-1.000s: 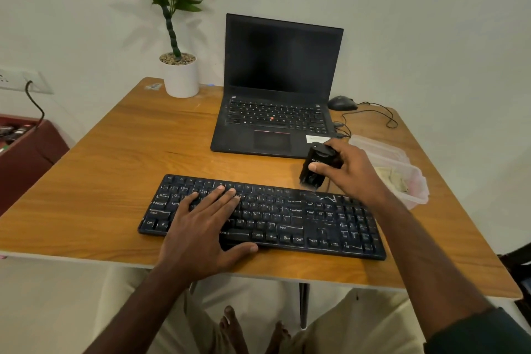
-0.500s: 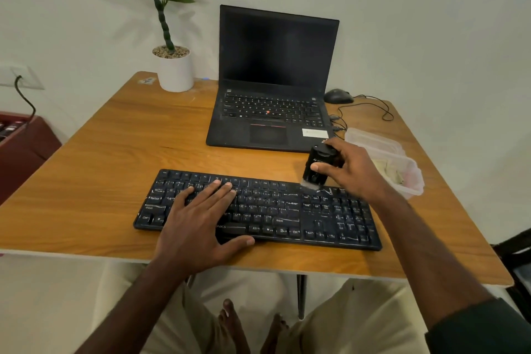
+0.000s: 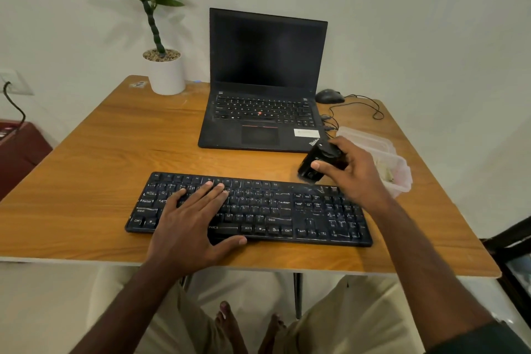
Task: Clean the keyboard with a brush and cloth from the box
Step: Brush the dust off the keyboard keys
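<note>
A black keyboard (image 3: 287, 210) lies across the near part of the wooden table (image 3: 86, 175). My left hand (image 3: 192, 218) rests flat on its left half, fingers straight and thumb at the front edge. My right hand (image 3: 353, 172) grips a short black brush (image 3: 311, 167) just beyond the keyboard's back edge, above its right part, with the brush tilted and its lower end toward the keys. A clear plastic box (image 3: 402, 178) with something pale inside sits right of that hand.
An open black laptop (image 3: 264, 80) stands behind the keyboard. A black mouse (image 3: 329, 96) with a looped cable lies at the back right. A potted plant (image 3: 166, 72) is at the back left. A dark chair (image 3: 514, 241) is by the right edge.
The brush went from behind the keyboard down onto its top right keys, then back off just beyond the back edge. My left hand has stayed flat on the keys.
</note>
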Demonstrator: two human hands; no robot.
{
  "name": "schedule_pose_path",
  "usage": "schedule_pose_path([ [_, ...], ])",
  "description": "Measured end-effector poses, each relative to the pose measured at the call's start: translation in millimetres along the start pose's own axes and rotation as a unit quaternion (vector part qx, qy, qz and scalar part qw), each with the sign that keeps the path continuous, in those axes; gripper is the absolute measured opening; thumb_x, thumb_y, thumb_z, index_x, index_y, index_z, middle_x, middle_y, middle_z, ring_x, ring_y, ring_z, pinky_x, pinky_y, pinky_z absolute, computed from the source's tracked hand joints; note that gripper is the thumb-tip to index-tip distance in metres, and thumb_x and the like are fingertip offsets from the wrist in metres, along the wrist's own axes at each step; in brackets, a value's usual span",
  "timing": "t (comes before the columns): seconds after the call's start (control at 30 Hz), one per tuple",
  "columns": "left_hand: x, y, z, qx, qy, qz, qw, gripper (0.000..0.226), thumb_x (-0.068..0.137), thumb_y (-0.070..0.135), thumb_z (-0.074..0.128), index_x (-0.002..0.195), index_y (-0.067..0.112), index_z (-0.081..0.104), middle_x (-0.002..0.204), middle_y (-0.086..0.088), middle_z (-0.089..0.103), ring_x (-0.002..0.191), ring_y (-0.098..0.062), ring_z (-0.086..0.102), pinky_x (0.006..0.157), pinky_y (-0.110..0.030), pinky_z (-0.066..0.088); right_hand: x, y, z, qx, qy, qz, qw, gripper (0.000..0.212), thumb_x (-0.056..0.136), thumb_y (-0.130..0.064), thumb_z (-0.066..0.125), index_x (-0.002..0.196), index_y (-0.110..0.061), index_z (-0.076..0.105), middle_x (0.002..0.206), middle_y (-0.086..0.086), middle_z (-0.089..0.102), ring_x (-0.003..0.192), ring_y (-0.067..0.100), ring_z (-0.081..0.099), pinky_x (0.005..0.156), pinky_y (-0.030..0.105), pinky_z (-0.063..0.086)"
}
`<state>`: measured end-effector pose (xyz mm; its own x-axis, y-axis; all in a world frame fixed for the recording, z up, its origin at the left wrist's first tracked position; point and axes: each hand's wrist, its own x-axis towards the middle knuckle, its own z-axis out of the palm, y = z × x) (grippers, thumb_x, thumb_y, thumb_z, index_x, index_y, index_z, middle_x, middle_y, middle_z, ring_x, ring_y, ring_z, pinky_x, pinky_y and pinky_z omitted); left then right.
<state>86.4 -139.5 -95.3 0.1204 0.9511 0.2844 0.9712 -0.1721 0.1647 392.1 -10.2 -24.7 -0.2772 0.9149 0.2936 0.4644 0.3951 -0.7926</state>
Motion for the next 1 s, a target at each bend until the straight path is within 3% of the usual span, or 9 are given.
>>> schedule_pose_path([
  [0.1,0,0,1,0.004,0.0,0.005,1.0,0.099,0.079,0.092,0.031,0.146,0.02,0.048,0.153,0.002,0.045,0.145,-0.012,0.033,0.117,-0.049,0.024,-2,2,-19,-0.056,-0.03,0.014,0.998,0.032,0.086,-0.027,0.078,0.114,-0.028,0.063,0.104,-0.01,0.069,0.098,0.008,0.066,0.078,0.026,0.056],
  [0.17,0,0,1,0.002,0.001,0.004,1.0,0.1,0.079,0.092,0.031,0.146,0.02,0.048,0.153,0.003,0.045,0.145,-0.012,0.033,0.117,-0.05,0.025,-2,4,-20,-0.07,-0.05,0.026,0.996,0.032,0.085,-0.027,0.079,0.113,-0.027,0.062,0.102,-0.009,0.069,0.092,0.005,0.067,0.071,0.017,0.054],
  [0.27,1,0,1,0.008,0.0,0.005,1.0,0.1,0.079,0.092,0.031,0.145,0.019,0.05,0.152,0.001,0.046,0.144,-0.014,0.035,0.116,-0.051,0.027,-2,4,0,-0.055,-0.034,0.029,0.997,0.033,0.086,-0.028,0.078,0.115,-0.022,0.062,0.102,-0.003,0.069,0.091,0.008,0.068,0.068,0.02,0.057],
  [0.37,0,0,1,0.008,0.001,0.007,1.0,0.099,0.08,0.092,0.03,0.145,0.019,0.049,0.152,0.001,0.046,0.144,-0.014,0.035,0.116,-0.051,0.027,-4,3,18,-0.056,-0.005,0.013,0.998,0.033,0.088,-0.03,0.077,0.116,-0.021,0.063,0.102,-0.002,0.069,0.086,0.002,0.066,0.069,0.016,0.054],
  [0.5,0,0,1,0.006,0.003,0.005,1.0,0.099,0.08,0.091,0.031,0.145,0.019,0.05,0.151,0.002,0.047,0.144,-0.014,0.036,0.116,-0.05,0.026,-2,5,-6,-0.016,0.018,0.023,0.999,0.029,0.086,-0.027,0.079,0.111,-0.025,0.065,0.102,-0.007,0.071,0.099,0.01,0.066,0.086,0.031,0.054],
  [0.57,1,0,1,0.008,-0.001,0.004,1.0,0.099,0.079,0.091,0.032,0.145,0.02,0.05,0.151,0.002,0.047,0.144,-0.013,0.036,0.116,-0.051,0.026,-3,10,-15,-0.036,-0.003,0.04,0.999,0.03,0.085,-0.03,0.079,0.112,-0.028,0.064,0.103,-0.007,0.071,0.099,0.011,0.067,0.086,0.037,0.058],
  [0.7,2,0,-1,0.01,-0.003,0.002,1.0,0.098,0.079,0.091,0.032,0.144,0.02,0.051,0.15,0.002,0.048,0.144,-0.013,0.036,0.115,-0.052,0.029,-7,5,12,0.036,-0.018,0.063,0.997,0.026,0.086,-0.03,0.078,0.108,-0.034,0.064,0.104,-0.007,0.07,0.099,0.02,0.069,0.082,0.052,0.061],
  [0.9,0,-15,-6,0.001,0.013,-0.013,1.0,0.1,0.077,0.091,0.031,0.141,0.018,0.054,0.148,0.0,0.051,0.141,-0.015,0.041,0.114,-0.051,0.03,4,-7,26,0.059,0.001,0.037,0.998,0.029,0.087,-0.024,0.078,0.113,-0.023,0.065,0.105,-0.002,0.071,0.102,0.021,0.067,0.092,0.044,0.057],
  [1.0,-3,-30,-9,0.005,0.014,-0.022,1.0,0.1,0.077,0.091,0.033,0.142,0.018,0.053,0.148,0.001,0.051,0.141,-0.014,0.04,0.115,-0.049,0.027,8,0,12,0.041,0.002,0.033,0.999,0.03,0.086,-0.022,0.079,0.113,-0.017,0.066,0.104,0.0,0.071,0.101,0.021,0.067,0.087,0.038,0.057],
])
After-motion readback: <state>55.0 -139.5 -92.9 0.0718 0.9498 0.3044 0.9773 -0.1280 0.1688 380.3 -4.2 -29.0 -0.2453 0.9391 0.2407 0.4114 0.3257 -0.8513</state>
